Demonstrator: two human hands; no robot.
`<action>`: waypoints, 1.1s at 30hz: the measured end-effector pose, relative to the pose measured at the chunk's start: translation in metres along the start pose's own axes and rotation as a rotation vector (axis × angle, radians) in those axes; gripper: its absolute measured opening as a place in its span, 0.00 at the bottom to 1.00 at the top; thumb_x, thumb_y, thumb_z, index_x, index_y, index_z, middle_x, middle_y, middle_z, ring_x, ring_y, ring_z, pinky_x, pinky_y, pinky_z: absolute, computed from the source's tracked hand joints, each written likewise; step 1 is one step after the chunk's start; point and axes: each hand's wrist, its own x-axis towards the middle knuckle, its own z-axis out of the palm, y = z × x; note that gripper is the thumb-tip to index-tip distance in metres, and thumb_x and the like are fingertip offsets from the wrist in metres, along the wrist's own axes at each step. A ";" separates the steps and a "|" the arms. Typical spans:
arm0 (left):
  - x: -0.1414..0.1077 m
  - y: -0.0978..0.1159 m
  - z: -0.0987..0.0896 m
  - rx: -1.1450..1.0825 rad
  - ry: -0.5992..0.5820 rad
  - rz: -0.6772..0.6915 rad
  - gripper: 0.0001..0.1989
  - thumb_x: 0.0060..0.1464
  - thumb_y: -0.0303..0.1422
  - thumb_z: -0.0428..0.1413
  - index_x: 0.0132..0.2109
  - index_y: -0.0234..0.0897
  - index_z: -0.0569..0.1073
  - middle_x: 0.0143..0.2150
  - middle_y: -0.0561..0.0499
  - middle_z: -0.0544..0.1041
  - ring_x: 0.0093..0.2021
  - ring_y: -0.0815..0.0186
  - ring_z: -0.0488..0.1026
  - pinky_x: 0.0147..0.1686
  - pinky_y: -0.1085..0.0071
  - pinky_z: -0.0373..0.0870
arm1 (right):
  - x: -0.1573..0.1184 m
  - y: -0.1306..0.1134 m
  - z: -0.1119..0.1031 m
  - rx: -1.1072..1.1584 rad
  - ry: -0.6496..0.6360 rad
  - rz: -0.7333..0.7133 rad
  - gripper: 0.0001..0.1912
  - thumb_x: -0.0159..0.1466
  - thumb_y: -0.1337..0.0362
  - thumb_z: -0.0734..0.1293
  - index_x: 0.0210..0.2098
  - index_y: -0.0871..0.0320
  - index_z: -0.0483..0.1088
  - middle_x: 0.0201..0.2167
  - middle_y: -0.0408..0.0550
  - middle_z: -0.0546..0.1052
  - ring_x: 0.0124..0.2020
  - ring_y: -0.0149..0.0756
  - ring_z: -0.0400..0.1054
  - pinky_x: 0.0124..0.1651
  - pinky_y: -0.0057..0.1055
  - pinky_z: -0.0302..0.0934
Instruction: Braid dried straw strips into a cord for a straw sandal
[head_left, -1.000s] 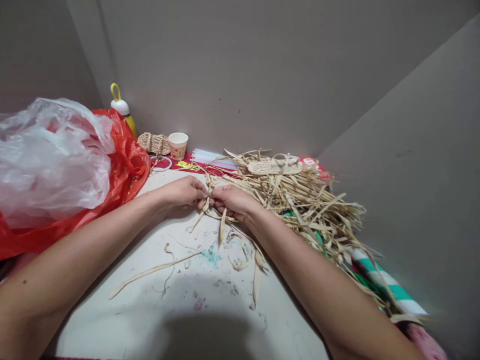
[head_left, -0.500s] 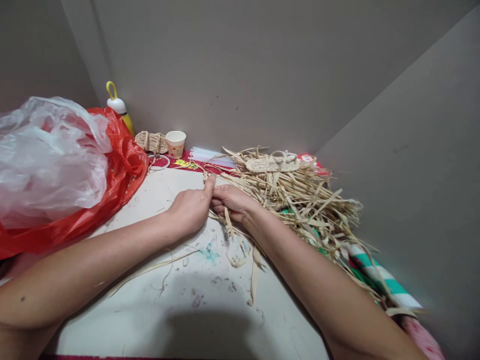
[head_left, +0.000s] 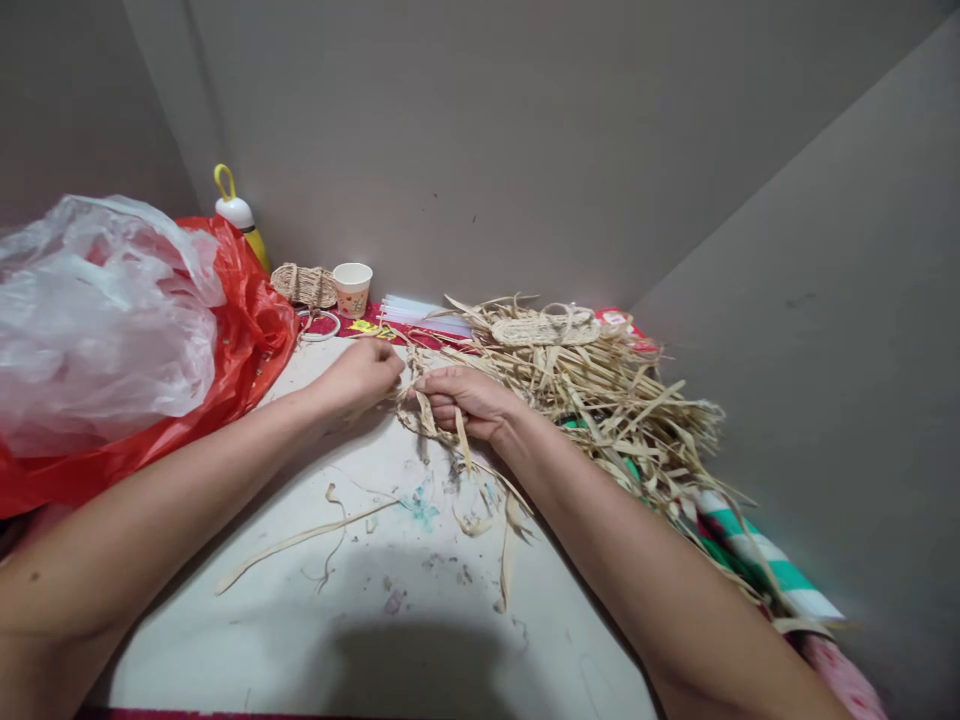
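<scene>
A small braided loop of straw strands (head_left: pixel 426 424) hangs over the white table (head_left: pixel 300 640), pinched between the closed fingers of my right hand (head_left: pixel 466 400). Just left of it, my left hand (head_left: pixel 367 375) has its fingers curled together near the strands; what they hold, if anything, is too small to make out. Loose strips dangle below my right hand. Behind and right of that hand lies a large heap of dry straw (head_left: pixel 592 385), with a woven straw sole (head_left: pixel 545 328) on top.
Red and clear plastic bags (head_left: pixel 105 330) fill the left side. At the back stand a bottle (head_left: pixel 236 213), a woven piece (head_left: pixel 304 285), a paper cup (head_left: pixel 352 290) and a white ring (head_left: pixel 320 326). A green-striped roll (head_left: pixel 780 565) is at right.
My left hand has come away from my right hand, moving left and slightly up, and its thumb is no longer raised. The braided loop beside my right hand now shows.
</scene>
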 end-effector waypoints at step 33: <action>0.004 -0.021 0.009 0.202 -0.213 0.114 0.10 0.51 0.31 0.47 0.23 0.37 0.62 0.17 0.56 0.61 0.17 0.73 0.57 0.19 0.75 0.51 | -0.005 0.004 0.000 -0.687 0.131 -0.218 0.09 0.56 0.63 0.65 0.23 0.60 0.63 0.13 0.35 0.58 0.14 0.22 0.47 0.16 0.21 0.41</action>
